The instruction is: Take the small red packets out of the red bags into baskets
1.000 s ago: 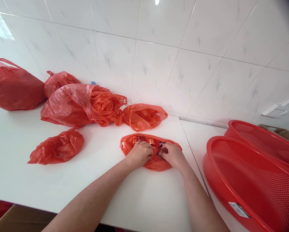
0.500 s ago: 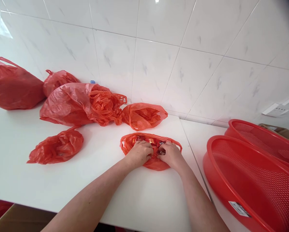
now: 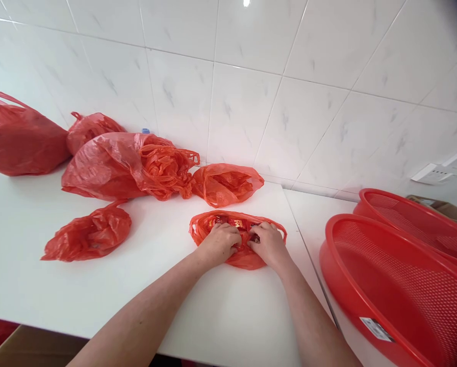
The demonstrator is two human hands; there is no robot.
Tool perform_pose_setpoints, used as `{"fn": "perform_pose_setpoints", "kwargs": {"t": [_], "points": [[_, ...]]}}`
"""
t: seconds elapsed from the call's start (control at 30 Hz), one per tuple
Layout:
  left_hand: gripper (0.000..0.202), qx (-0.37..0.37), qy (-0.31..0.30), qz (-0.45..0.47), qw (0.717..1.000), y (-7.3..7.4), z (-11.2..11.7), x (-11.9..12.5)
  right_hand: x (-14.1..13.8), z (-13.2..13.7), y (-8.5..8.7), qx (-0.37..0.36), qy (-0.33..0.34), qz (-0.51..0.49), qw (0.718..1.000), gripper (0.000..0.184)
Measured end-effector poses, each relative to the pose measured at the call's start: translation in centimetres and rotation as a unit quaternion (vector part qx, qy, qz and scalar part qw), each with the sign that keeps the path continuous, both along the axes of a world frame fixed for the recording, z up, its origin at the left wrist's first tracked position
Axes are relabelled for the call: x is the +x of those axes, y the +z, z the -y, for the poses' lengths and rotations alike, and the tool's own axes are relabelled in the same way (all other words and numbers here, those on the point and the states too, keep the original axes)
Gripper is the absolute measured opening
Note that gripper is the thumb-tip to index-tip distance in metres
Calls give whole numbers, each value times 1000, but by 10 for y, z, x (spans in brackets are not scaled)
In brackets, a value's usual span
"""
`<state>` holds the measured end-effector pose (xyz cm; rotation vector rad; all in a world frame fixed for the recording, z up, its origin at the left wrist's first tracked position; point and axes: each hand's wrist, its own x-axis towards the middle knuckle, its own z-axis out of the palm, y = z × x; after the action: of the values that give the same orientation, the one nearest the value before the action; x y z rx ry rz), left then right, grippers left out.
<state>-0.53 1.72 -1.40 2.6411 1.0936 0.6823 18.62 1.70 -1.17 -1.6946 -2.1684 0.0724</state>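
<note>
A red plastic bag lies open on the white table, with several small red wrapped packets inside it. Both of my hands reach into its mouth. My left hand is closed, its fingers curled down among the packets; what they grip is hidden. Close beside it, my right hand is bent around a small dark red packet, thumb and fingers pressed to it. The fingertips of both hands are partly hidden by the bag and packets.
Behind the hands lies another open red bag. Fuller red bags line the tiled wall to the left. A crumpled red bag rests at left. Two red mesh baskets stand at right, near a wall socket.
My right hand has shifted very slightly over the dark packets, covering more of them. My left hand stays in place. The whole view has moved a little.
</note>
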Motion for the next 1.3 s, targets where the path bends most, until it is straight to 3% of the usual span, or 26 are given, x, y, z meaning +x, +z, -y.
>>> {"fn": "perform_pose_setpoints", "kwargs": {"t": [0.1,0.4,0.73,1.0,1.13,1.3], "points": [[13,-4,-1,4,1000,1,0,0,-5,-1,-1,1,11,21,1000,4],[13,-7,-2,9,1000,3,0,-1,-5,-1,0,39,3,66,997,17],[10,11,2,12,1000,3,-2,-1,-5,2,3,58,-11,-3,998,13],[16,19,109,34,993,14,-12,-19,-10,3,0,39,41,-59,997,13],[18,4,154,11,988,13,-17,-25,-17,6,0,38,56,-75,995,19],[29,11,174,-19,984,8,-18,-26,-24,11,2,28,80,-50,995,9]]}}
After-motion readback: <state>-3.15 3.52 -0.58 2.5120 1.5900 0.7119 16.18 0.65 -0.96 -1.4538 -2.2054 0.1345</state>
